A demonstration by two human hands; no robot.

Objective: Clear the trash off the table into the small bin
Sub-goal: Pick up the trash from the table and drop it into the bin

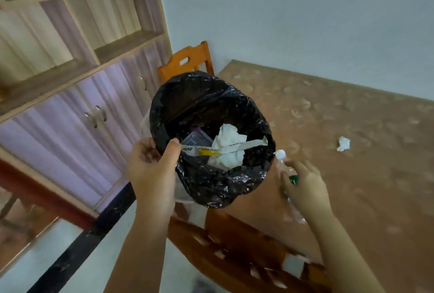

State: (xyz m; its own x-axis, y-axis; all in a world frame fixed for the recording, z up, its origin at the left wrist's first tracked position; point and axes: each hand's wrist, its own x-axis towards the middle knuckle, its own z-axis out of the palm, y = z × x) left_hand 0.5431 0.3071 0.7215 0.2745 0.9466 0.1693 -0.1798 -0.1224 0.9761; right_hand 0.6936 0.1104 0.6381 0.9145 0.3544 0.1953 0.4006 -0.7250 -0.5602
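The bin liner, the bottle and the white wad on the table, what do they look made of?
Bin liner: thin glossy black plastic film, crinkled, with highlights.
Bottle: clear plastic, seemingly, with a white cap; blurred.
White wad: crumpled tissue or paper, matte.

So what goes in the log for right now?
left hand: holds black-lined small bin | right hand: grips clear plastic bottle | crumpled white tissue: on table

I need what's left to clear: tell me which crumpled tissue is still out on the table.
The small tissue lying alone on the brown table, far right. The other, bigger tissue is already inside the bin.
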